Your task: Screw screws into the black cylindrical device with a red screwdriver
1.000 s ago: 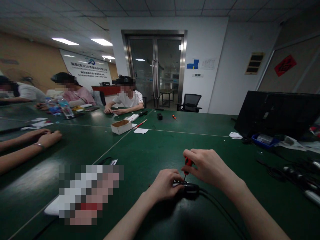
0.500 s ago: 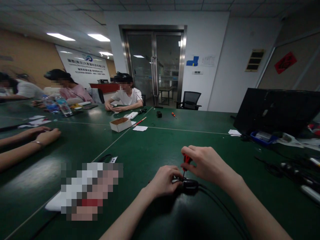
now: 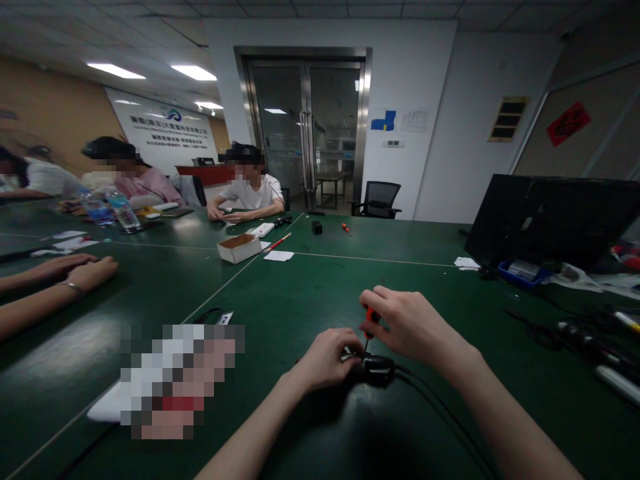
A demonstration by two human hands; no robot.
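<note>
A small red-and-black screwdriver stands nearly upright in the closed fingers of my right hand. Its thin shaft points down at a black device with dark cables running out to the right. My left hand is closed around the device's left end, hiding that part; the fingers lie close beside the screwdriver's tip. Whether the tip sits in a screw is too small to make out.
On the green table lie a pixelated white packet at left, a small open box, another screwdriver and a black block. A monitor stands right. A co-worker's hands rest at left.
The whole view has shifted slightly. Both hands keep their hold, and the black device has turned a little, with a brighter glint on its side.
</note>
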